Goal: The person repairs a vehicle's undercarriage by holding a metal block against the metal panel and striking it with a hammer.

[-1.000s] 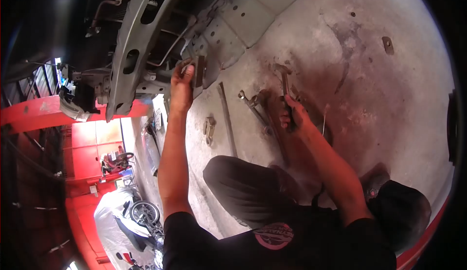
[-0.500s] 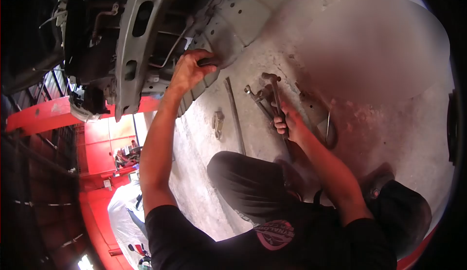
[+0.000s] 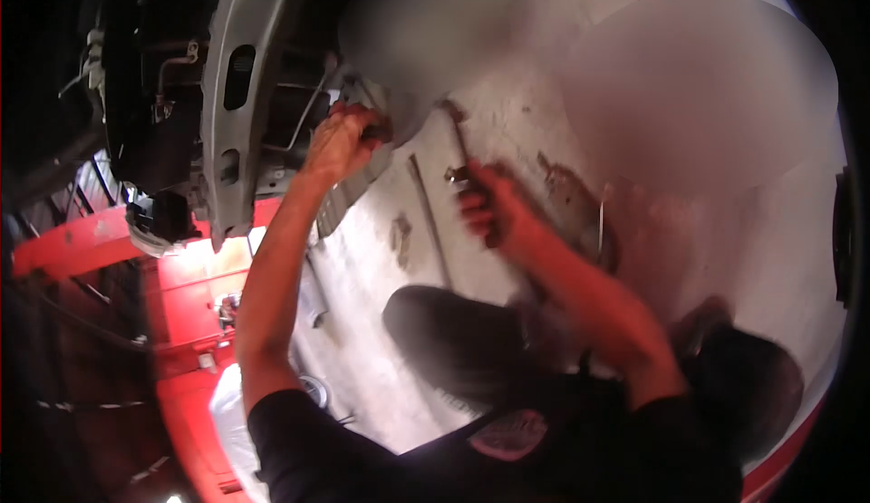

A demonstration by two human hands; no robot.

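Observation:
My right hand (image 3: 494, 204) is closed around the handle of a hammer (image 3: 459, 136), held up above the floor. Motion blurs the hammer's head, which points toward the vehicle's panel edge. At the edge of the vehicle body, my left hand (image 3: 343, 143) is closed on a small dark piece (image 3: 375, 130). Fingers cover much of that piece, so its kind cannot be made out. Just beside the left hand runs a grey perforated metal beam (image 3: 220, 122) of the vehicle.
A long metal bar (image 3: 428, 217) lies on the concrete floor, with a small metal piece (image 3: 400, 236) to its left. Farther right is a dark, worn part (image 3: 566, 193) on the floor. Behind the beam stands a red frame (image 3: 63, 238).
My right hand has lifted the hammer and moved left and up, closer to my left hand. My left hand still holds the dark piece by the panel; the view has shifted slightly.

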